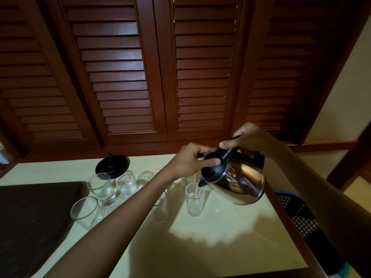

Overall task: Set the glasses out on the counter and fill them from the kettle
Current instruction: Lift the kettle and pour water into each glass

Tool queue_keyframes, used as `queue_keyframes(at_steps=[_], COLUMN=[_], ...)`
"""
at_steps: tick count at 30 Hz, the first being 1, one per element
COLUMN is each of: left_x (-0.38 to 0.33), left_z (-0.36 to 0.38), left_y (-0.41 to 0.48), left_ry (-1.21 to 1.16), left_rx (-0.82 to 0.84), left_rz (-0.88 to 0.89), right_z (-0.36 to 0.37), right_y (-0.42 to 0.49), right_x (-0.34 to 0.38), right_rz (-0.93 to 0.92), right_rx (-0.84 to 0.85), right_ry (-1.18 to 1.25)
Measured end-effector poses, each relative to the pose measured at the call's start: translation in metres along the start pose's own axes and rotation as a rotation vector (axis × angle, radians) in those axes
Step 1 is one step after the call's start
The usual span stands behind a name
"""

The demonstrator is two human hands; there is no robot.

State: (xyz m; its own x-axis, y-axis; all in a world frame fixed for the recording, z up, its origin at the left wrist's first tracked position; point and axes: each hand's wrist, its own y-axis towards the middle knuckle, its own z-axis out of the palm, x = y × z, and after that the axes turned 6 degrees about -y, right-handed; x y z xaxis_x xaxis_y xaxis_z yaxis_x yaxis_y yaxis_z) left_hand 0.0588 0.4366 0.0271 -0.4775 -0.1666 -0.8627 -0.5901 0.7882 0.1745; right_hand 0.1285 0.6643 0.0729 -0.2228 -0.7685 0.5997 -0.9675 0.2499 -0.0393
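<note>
My right hand (248, 137) grips the tilted kettle (241, 183), my left hand (190, 160) pinches its lid (213, 167), the spout just above a glass (193, 200)

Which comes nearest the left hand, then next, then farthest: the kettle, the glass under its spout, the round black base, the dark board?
1. Kettle: the left hand touches its lid.
2. Glass: under the spout, just below the hand.
3. Black base: back left.
4. Dark board: far left.
</note>
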Motion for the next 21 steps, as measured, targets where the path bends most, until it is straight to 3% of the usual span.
queue_keyframes(at_steps=[9,21], left_x=[0.009,0.018], left_z=[-0.006,-0.003], left_y=[-0.003,-0.003], left_ry=[-0.08,-0.113], left_rx=[-0.022,-0.055], left_rz=[0.003,0.026], right_z=[-0.002,-0.005], right_y=[0.003,0.0], right_x=[0.02,0.022], right_rz=[0.055,-0.059], right_rx=[0.022,0.027], right_ry=[-0.101,-0.114])
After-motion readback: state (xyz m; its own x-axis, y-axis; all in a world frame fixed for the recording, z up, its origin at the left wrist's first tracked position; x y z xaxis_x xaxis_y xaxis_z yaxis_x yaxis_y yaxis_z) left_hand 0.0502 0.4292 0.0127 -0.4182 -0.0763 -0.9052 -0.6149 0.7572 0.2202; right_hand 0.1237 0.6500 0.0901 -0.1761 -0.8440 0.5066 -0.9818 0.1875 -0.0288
